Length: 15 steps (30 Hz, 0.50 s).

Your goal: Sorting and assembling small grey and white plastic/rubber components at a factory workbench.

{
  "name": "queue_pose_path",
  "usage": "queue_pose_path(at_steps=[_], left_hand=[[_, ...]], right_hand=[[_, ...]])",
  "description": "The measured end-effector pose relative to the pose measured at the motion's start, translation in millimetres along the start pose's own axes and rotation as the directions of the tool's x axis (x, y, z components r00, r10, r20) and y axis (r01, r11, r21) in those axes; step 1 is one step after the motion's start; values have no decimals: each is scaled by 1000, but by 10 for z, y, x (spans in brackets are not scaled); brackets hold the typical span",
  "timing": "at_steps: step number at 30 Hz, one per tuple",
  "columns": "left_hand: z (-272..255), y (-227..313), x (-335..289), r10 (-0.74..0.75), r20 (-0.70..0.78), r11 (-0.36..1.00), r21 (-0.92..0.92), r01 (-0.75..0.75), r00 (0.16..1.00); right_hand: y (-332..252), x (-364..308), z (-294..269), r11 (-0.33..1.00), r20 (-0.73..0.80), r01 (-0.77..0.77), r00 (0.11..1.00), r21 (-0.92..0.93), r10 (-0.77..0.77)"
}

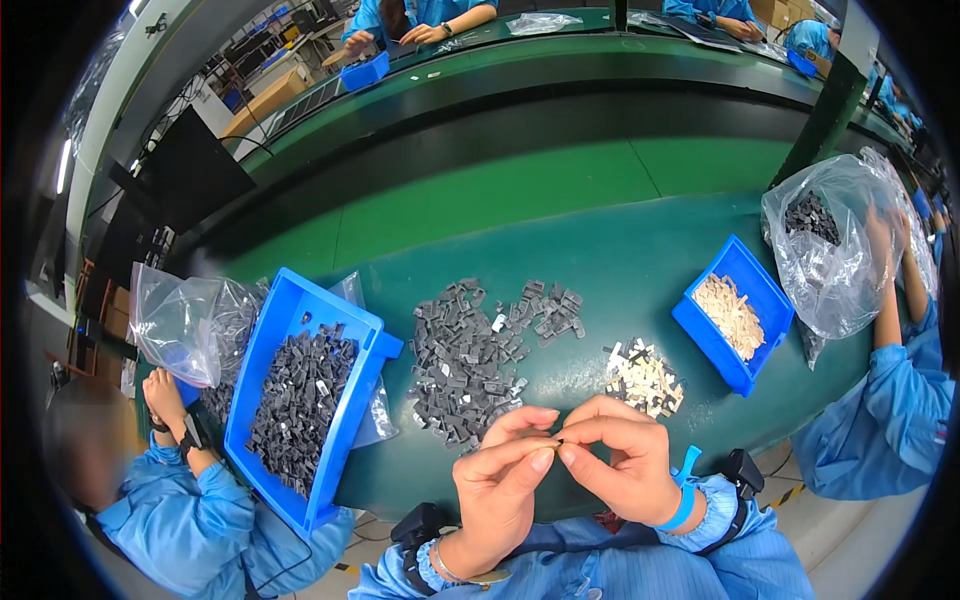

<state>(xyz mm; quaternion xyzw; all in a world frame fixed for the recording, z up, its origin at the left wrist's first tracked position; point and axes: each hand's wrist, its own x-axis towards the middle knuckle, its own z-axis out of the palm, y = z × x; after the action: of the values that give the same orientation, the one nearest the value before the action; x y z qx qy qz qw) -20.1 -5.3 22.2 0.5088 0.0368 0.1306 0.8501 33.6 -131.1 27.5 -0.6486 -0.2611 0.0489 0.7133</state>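
My left hand [500, 485] and my right hand [628, 468] meet at the near edge of the green table, fingertips touching. Both are closed in a pinch around a tiny dark piece [559, 443], mostly covered by the fingers, so I cannot tell its kind. Just beyond my left hand lies a pile of dark grey plastic parts [462, 365], with a smaller group of the same parts [548, 310] at its far right. Past my right hand is a small heap of mixed cream and black strips [645, 380].
A blue bin [375, 345] of dark parts stands left; a smaller blue bin [735, 375] of cream pieces stands right. Clear plastic bags [180, 320] lie beyond both. Co-workers sit at either side: one's hands [165, 400] left, another's hand [885, 240] at the right bag [830, 270].
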Motion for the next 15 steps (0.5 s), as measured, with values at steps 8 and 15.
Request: queue_pose_path(at_steps=[8,15], left_hand=[[-316,351,9,255,-179,964,123,-235,950],[-884,560,-332,436,-270,885,304,-354,858]], right_hand=[[179,128,-184,854,175,175,979,-490,-101],[445,157,-35,309,652,679,731,-666,-202]])
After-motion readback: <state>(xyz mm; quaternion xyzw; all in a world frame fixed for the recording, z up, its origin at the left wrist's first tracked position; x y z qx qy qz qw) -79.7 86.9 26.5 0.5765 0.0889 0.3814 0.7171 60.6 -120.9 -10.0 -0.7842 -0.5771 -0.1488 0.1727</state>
